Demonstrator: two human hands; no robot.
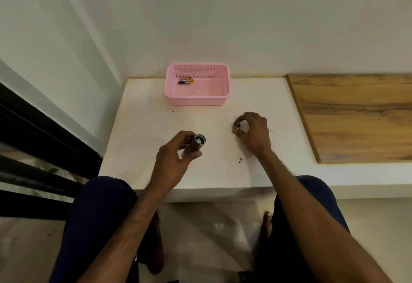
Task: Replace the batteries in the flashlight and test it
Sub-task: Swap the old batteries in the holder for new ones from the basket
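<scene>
My left hand (172, 162) grips a grey metal flashlight body (194, 145), tilted with its uncapped end facing up towards me. To the right, my right hand (253, 134) holds the flashlight's small round end cap (236, 125) by the fingertips, low against the white table (142, 126). The cap is apart from the body. At the back of the table stands a pink plastic basket (197, 100) with a few batteries (185, 81) lying in its back left corner.
A wooden board (356, 115) covers the surface to the right. White walls close the back and left. Small dark specks (242, 160) mark the table near my right wrist. My knees sit below the table's front edge.
</scene>
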